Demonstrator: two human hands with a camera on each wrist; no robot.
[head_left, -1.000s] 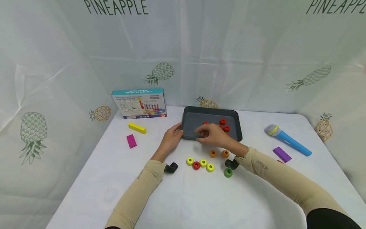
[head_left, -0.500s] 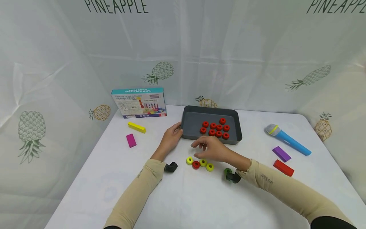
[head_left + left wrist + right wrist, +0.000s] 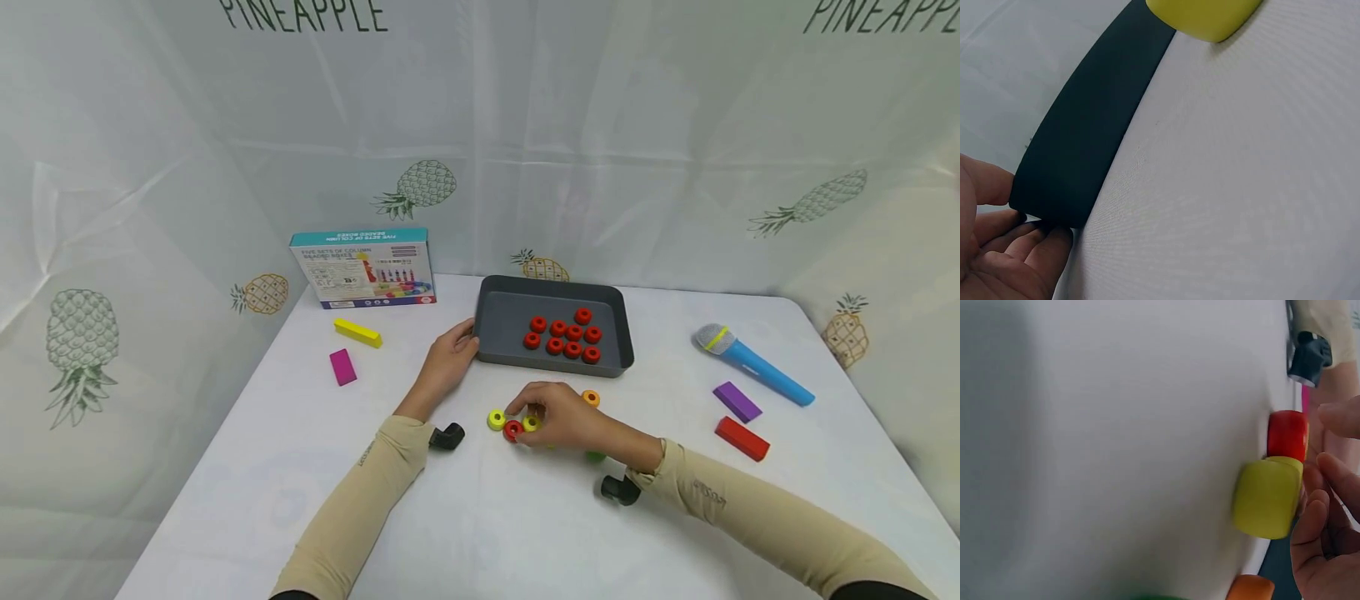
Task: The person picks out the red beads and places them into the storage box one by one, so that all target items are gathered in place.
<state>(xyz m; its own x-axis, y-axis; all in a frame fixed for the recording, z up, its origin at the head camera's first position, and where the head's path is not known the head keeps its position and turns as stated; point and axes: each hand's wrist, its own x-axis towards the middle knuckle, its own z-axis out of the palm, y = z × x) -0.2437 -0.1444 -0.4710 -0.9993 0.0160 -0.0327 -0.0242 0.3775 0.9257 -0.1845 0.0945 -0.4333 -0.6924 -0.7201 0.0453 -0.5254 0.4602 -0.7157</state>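
Observation:
My left hand point(image 3: 450, 360) grips the near left corner of the dark grey tray point(image 3: 491, 317); in the left wrist view the thumb lies on one side of the tray point(image 3: 1079, 137) and the fingers beneath it. Several red ring beads point(image 3: 573, 332) lie grouped in the tray. In front of it on the table, my right hand point(image 3: 564, 415) hovers low over a red bead point(image 3: 513, 431) and yellow beads point(image 3: 496, 420). Up close, its thumb and fingertips stand apart just beside the red bead point(image 3: 1288, 434) and a yellow bead point(image 3: 1266, 500).
Behind the right hand shows an orange bead point(image 3: 591, 397); a green bead point(image 3: 596, 456) is partly hidden under the wrist. To the right lie a blue microphone point(image 3: 757, 367), a purple block point(image 3: 737, 402) and a red block point(image 3: 742, 438). A printed box point(image 3: 363, 268), a yellow block point(image 3: 357, 332) and a magenta block point(image 3: 342, 367) are at left.
My right hand has come from over the tray toward me, down to the bead row, its fingers now around the red bead's spot. The left hand stays at the tray corner.

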